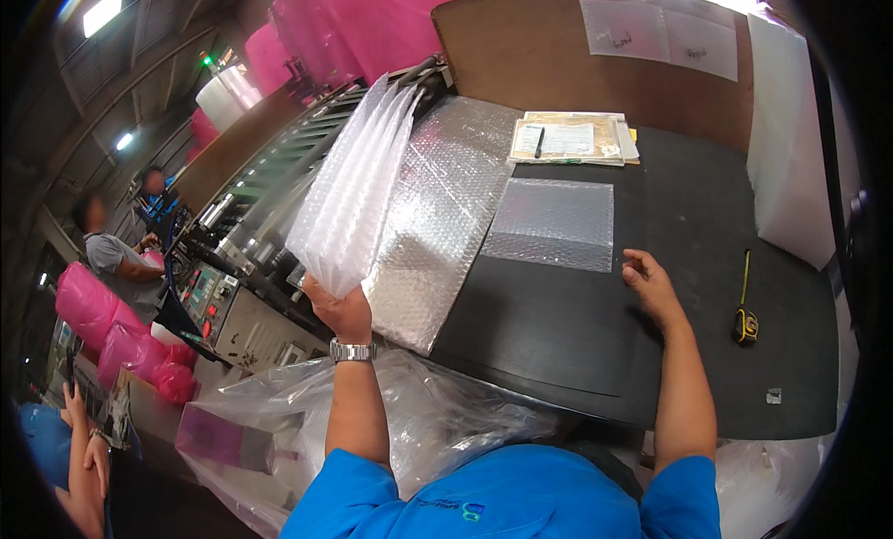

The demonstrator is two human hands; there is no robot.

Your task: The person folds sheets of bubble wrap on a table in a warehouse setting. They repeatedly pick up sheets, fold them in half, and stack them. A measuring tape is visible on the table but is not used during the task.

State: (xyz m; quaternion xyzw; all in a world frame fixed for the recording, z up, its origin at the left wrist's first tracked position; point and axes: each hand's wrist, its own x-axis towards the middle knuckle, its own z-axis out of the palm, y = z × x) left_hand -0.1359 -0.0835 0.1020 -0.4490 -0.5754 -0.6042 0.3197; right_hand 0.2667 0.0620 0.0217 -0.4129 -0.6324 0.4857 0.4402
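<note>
Hands: left hand [340,308] is closed around the bottom of a stack of clear bubble-wrap bags [352,187], holding it upright and fanned above the table's left edge; wristwatch [353,351] on that wrist. Right hand [651,283] is loosely open, fingers curled, resting on the dark table [577,344], holding nothing. Its fingertips sit just beside the lower right corner of a single flat bubble-wrap bag [553,224]; cannot tell if they touch it.

Between the hands: bare dark table top, widest open room. Beyond the left hand, a large bubble-wrap sheet [445,204] lies across the table's left edge, reaching under the raised stack. Beyond the flat bag, papers with a pen [569,138]. Right of the right hand, well apart, a yellow tape measure [744,318]; white foam sheets [791,139] stand along the far right edge. Near edge of the table runs just in front of both forearms, clear plastic bag [437,418] hanging below it.
</note>
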